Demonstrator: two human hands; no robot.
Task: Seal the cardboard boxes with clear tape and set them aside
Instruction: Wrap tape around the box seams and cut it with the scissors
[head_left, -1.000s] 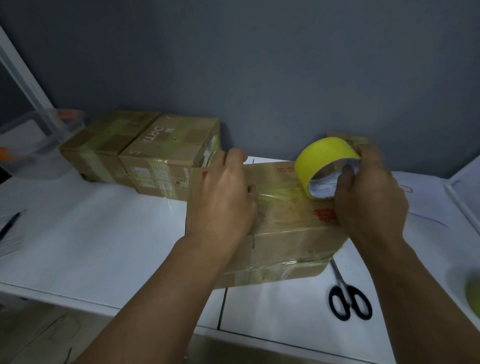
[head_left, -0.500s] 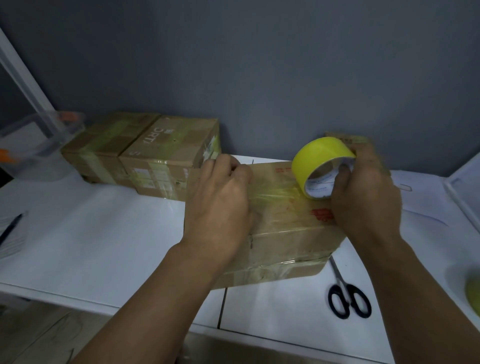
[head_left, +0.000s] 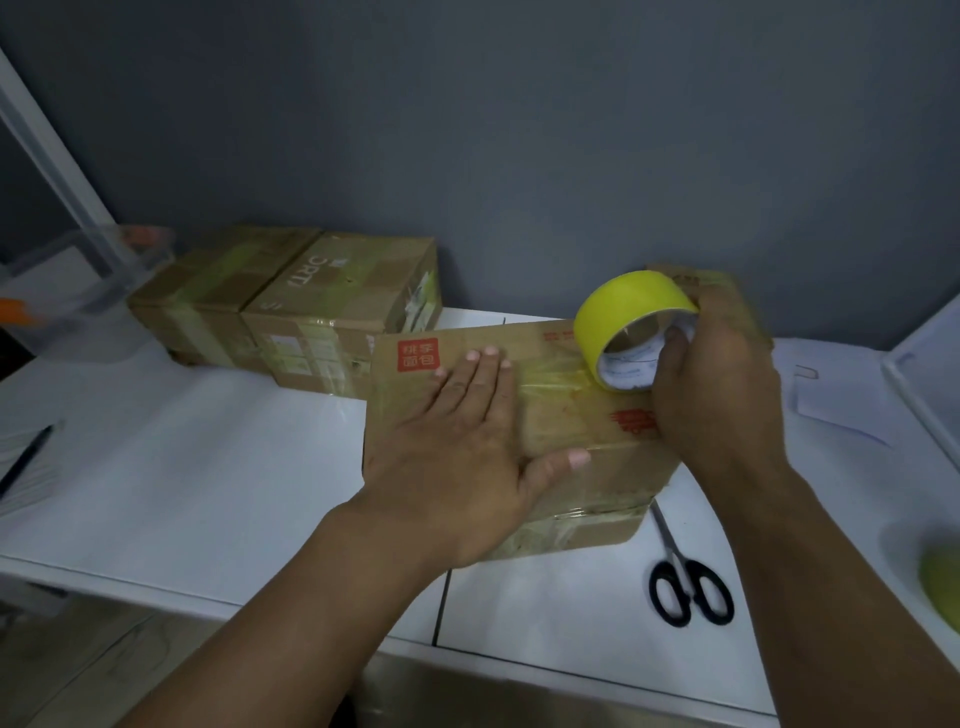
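The cardboard box (head_left: 519, 415) in hand sits near the front edge of the white bench (head_left: 208, 467), flaps down, with a strip of clear tape (head_left: 550, 376) already laid along part of its top seam. The strip runs from under the left hand (head_left: 467, 447) to the yellow tape roll (head_left: 631, 325), which stands on edge on the box's far right corner. The left hand lies flat with straight fingers, pressing the tape onto the lid. The right hand (head_left: 717, 374) grips the roll, its thumb hooked into the core.

I judge this box about half sealed: the strip has yet to reach the right edge and be cut, probably with the black scissors (head_left: 685, 587) lying just right of the box.

Two taped boxes (head_left: 291, 306) stand together against the wall to the left, apparently finished and set aside. Behind the right hand a brown edge shows, possibly another box, but it is too blurred to tell.
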